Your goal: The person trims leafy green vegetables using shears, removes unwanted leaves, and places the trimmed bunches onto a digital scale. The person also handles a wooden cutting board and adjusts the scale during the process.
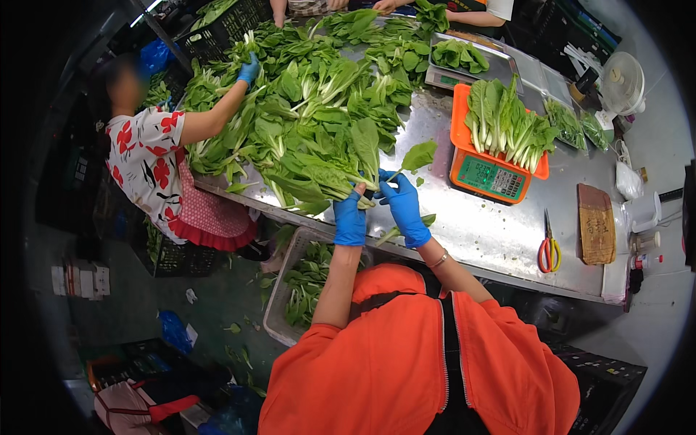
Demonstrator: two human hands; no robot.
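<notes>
My left hand [349, 220], in a blue glove, grips a bunch of leafy greens [318, 176] by its pale stem ends at the table's front edge. Its leaves spread left and away from me. My right hand [403, 209], also blue-gloved, has its fingers by the stems and pinches the stalk of a single leaf [418, 156] that points up and right. A large heap of greens [326, 92] covers the table beyond. Below my right wrist, a loose leaf [392, 235] lies at the edge.
An orange digital scale [486, 178] bears upright greens [503, 122]. Behind it stands a second scale [508, 57] with greens. Scissors [549, 250] and a brown board [596, 224] lie rightward on the metal table [478, 239]. A crate [277, 304] stands below; a co-worker [147, 157] reaches in from the left.
</notes>
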